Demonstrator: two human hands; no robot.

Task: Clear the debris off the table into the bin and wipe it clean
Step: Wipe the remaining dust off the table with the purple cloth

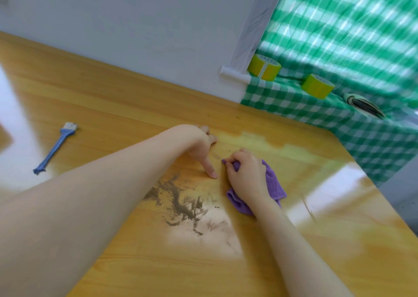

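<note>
The purple cloth [274, 183] is gripped, bunched, in the right hand [246, 174] just beyond the debris smear [181, 202] on the counter [135, 93], presumably for wiping, while the empty left hand [200, 146] is pressed down uncurled beyond that smear, likely as a brace.

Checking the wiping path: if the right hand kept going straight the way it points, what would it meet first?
Probably the left hand, resting on the wooden table ahead of the purple cloth that the right hand grips; a few dark specks lie between. The gap is hard to judge.
</note>
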